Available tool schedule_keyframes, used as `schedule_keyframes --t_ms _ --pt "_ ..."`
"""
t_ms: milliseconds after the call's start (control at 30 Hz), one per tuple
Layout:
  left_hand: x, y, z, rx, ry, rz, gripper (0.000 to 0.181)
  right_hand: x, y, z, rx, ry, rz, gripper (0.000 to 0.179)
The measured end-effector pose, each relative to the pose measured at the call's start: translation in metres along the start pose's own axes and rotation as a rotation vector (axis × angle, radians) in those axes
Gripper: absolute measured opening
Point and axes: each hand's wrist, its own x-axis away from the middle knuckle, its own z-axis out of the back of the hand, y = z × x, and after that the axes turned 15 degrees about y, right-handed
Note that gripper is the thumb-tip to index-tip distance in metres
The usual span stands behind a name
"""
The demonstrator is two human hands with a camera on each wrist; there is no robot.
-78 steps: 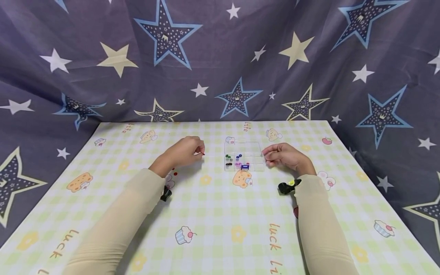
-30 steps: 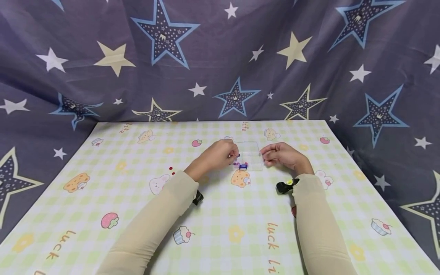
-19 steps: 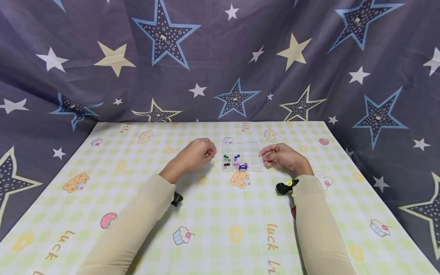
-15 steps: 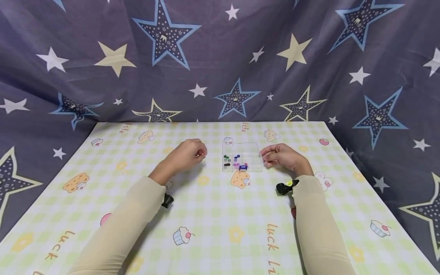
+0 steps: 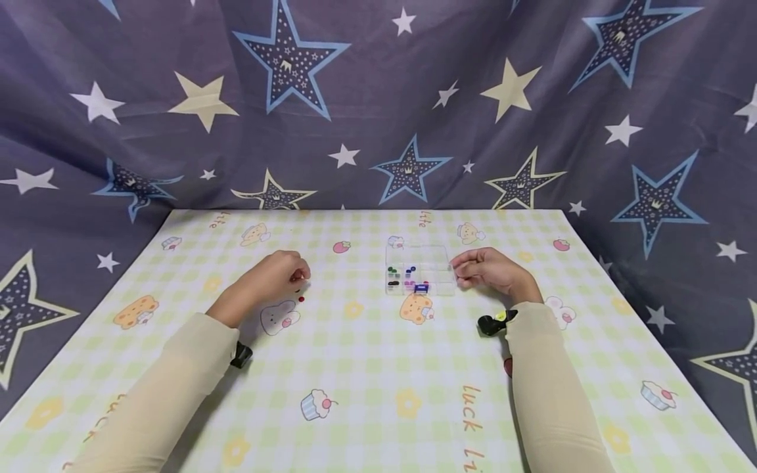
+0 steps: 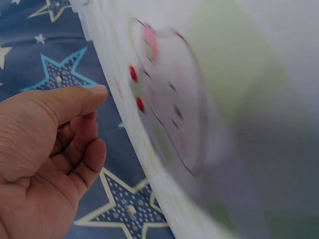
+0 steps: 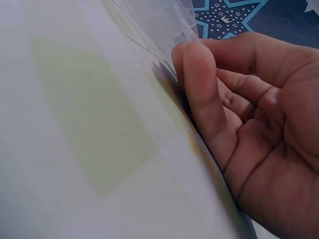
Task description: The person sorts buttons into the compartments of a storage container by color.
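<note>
A clear plastic compartment box (image 5: 440, 288) stands with its lid (image 5: 416, 255) tilted back. Its front compartments hold small green beads (image 5: 392, 270), blue beads (image 5: 412, 269), black beads (image 5: 393, 284), pink beads (image 5: 408, 283) and some red (image 5: 426, 283). My right hand (image 5: 487, 270) pinches the box's right side between thumb and fingers. Over the left part of the table, my left hand (image 5: 278, 276) has relaxed, bent fingers and nothing in them. Close below its fingertips lies a red bead (image 5: 301, 299); the left wrist view shows two red beads (image 6: 140, 104) beside the printed rabbit.
A blue label (image 5: 421, 288) is on the box's front. The table (image 5: 355, 368) wears a checked cloth with printed cakes, bears and lettering. A dark curtain (image 5: 367, 98) with stars hangs behind it. Black wrist cameras (image 5: 493, 323) sit under both sleeves.
My left hand carried a small red bead to the box, then came away without it. It has moved left and toward me, down to the loose red beads. The right hand stays at the box.
</note>
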Motion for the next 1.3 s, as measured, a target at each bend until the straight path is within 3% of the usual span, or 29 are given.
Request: schedule_keyframes --t_ms 267,767,1300 --pt "0.008 -0.02 0.002 0.024 -0.05 0.007 0.01 -0.001 0.001 0.0 -0.01 0.002 -0.006 0.036" --pt "0.007 -0.024 0.002 0.036 -0.125 -0.034 0.011 -0.003 0.004 0.001 -0.006 -0.003 0.008 0.036" --pt "-0.004 -0.021 0.007 0.062 -0.289 0.103 0.011 -0.002 0.003 0.001 -0.009 -0.01 0.008 0.038"
